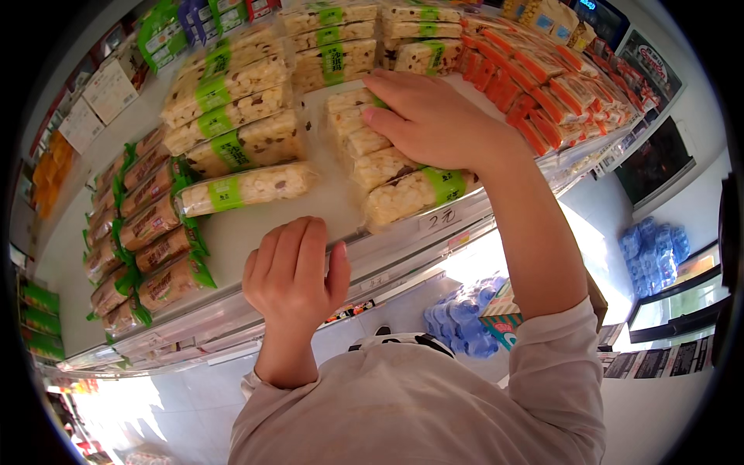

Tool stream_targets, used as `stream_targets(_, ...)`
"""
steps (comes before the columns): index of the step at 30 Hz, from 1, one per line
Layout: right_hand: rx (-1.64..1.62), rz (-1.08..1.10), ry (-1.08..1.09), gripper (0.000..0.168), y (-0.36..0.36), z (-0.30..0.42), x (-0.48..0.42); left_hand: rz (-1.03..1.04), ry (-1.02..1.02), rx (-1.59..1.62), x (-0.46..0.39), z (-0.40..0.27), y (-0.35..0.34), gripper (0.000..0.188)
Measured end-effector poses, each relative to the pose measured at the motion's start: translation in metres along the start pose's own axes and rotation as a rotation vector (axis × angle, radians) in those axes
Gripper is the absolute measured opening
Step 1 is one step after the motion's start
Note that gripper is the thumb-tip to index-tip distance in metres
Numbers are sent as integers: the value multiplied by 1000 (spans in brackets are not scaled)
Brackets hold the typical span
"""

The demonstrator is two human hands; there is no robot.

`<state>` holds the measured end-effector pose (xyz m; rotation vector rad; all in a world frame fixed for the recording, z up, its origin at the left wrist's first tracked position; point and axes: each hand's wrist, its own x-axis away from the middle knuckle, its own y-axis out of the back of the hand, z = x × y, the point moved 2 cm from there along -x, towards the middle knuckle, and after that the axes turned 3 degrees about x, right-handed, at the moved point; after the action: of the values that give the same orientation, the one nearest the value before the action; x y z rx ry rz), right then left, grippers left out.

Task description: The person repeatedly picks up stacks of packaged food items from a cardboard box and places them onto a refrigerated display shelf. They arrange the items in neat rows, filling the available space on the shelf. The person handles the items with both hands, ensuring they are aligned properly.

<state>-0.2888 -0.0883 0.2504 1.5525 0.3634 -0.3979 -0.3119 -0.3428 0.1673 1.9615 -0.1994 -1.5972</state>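
Note:
My right hand [421, 119] lies palm down on a row of wrapped puffed-grain bars [401, 195] with green bands, near the shelf's front edge; its palm side is hidden. At the shelf edge rests my left hand [293, 264], its fingers bent and thumb apart, with nothing visible in it. Just beyond it a single wrapped bar [247, 189] lies flat on the shelf. Behind that bar are stacked larger packs of the same kind [232, 116], and further stacks [332, 49] stand at the back.
Brown rolls in green-ended wrappers [154, 232] fill the left side of the white shelf [232, 250]. Orange-and-white packets [552, 87] are heaped at the right. A handwritten price tag [440, 220] is on the front edge. Blue-wrapped bottles [465, 319] stand on the floor below.

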Motion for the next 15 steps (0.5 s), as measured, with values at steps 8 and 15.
stream_targets(8, -43, 221, -169, 56, 20, 16, -3, -64, -5, 68, -1, 4, 2, 23)
stream_targets(15, -9, 166, -138, 53, 13, 12, -7, -250, 2, 0, -11, 22, 28, 29)
